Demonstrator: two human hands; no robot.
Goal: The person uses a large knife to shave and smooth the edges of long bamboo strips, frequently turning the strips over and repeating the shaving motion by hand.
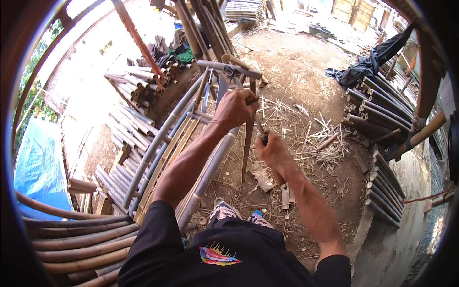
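Observation:
My right hand [273, 148] is closed round the dark handle of a knife [259, 125], whose narrow grey blade points up toward my other hand. My left hand [234, 107] is a closed fist just above the blade, at the far end of a bamboo frame [203, 184]; what its fingers grip is mostly hidden. Beside that fist, a flat, pale blue-grey blade-like piece [223, 87] stands against the frame's crossbar [229, 68]. A thin brown wooden leg [248, 148] slants down to the ground between my hands.
Bamboo poles lie stacked at the left [134, 126], lower left [86, 241] and right [380, 107]. Shavings and split strips [318, 138] litter the dirt floor. A dark cloth [370, 64] drapes the right stack. A blue tarp [40, 167] hangs at far left; black basins [320, 31] stand far back.

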